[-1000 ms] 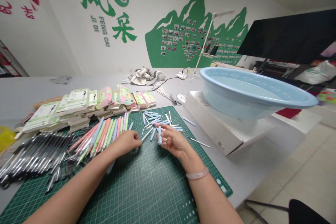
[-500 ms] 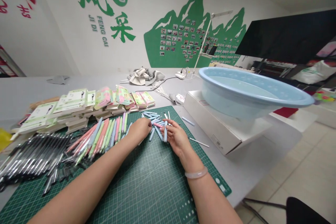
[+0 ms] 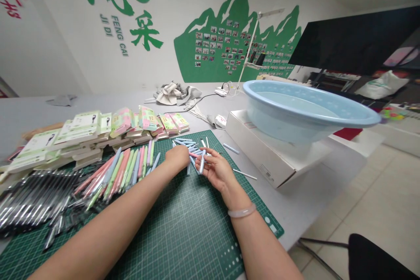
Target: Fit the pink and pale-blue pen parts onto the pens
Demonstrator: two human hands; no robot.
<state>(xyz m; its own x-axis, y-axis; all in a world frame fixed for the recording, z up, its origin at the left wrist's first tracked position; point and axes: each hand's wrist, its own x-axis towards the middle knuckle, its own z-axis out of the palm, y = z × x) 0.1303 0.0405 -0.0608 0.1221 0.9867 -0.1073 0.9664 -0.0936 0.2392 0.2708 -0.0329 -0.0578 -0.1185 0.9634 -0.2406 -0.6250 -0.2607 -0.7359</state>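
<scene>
My right hand (image 3: 219,173) holds a light blue pen barrel (image 3: 202,162) upright between thumb and fingers, its palm turned partly up. Close by on the left, my left hand (image 3: 177,157) is closed over the near side of a loose pile of blue pen barrels (image 3: 184,141). Its fingertips are hidden, so what they grip cannot be made out. A short pink piece (image 3: 194,155) shows between the two hands. Both hands are above the green cutting mat (image 3: 179,218). Pink, green, blue and purple pens (image 3: 126,168) lie in a row left of my left hand.
Black-and-clear pen parts (image 3: 39,197) cover the mat's left side. Behind them are stacked small boxes (image 3: 80,129). A blue basin (image 3: 305,105) rests on a white carton (image 3: 259,151) at the right. A thin white stick (image 3: 244,174) crosses the mat's right edge. Grey cloth (image 3: 173,94) lies behind.
My right hand has turned the blue pen barrel slightly and brought it a little nearer to me. My left hand stays at the pile. The whole view has shifted slightly.
</scene>
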